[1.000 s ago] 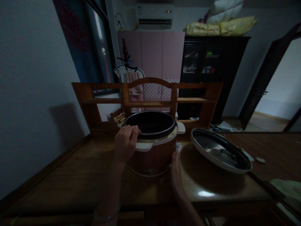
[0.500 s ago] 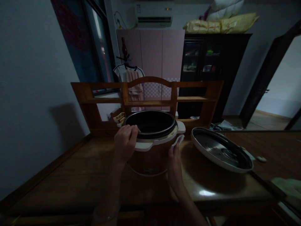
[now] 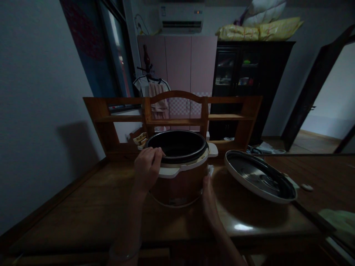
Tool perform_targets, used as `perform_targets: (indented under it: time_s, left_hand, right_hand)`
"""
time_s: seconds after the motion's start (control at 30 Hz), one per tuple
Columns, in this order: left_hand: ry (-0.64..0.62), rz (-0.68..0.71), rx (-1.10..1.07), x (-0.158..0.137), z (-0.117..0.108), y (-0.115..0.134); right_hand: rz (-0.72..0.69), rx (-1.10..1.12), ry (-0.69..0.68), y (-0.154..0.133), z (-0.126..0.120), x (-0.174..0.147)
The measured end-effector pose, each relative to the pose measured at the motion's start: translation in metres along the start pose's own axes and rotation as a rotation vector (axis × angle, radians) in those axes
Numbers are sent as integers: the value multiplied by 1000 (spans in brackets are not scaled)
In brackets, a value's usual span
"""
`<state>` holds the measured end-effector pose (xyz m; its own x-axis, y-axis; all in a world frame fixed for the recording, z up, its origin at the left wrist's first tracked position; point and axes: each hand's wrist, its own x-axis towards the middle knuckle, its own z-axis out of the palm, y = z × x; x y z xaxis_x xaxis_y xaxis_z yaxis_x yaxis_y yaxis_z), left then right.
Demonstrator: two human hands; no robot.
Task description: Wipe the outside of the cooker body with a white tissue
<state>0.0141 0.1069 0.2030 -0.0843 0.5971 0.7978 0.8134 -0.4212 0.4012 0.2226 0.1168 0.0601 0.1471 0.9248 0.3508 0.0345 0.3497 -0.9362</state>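
Observation:
A brown electric pressure cooker (image 3: 177, 184) with a cream rim stands on the wooden table, its top off and the black inner pot (image 3: 177, 144) showing. My left hand (image 3: 146, 166) is closed over the near left edge of the cooker, by the cream handle (image 3: 168, 172). Against the cooker's right side lies my right hand (image 3: 210, 203), its fingers pointing up along the wall. A white wiping cloth (image 3: 210, 170) pokes out beyond those fingertips; the rest of it is hidden behind the hand. The cooker's round lid (image 3: 260, 177) rests inner side up to the right.
A low wooden shelf rack (image 3: 177, 121) runs along the table's far edge, behind the cooker. A white wall (image 3: 41, 111) borders the left side. Right of the lid lies a small white piece (image 3: 307, 187), and pale green fabric (image 3: 337, 220) sits at the lower right.
My right hand has moved slightly right and down round the cooker's side, taking the cloth with it, so less cloth shows. My left hand stays on the cooker's edge.

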Motion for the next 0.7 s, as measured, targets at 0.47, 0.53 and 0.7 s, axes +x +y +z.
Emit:
perform_targets:
  time_s: [0.47,0.53,0.7]
  left_hand:
    - [-9,6,5,-1,-1,0]
    - [-3,6,8,0,-1,0]
    - [4,-4,-1,0,0,1]
  right_hand:
    - [-26,-103,41,12,4,-7]
    - [-27,-110,34,12,4,-7]
    - [-27,-122,42,10,5,-9]
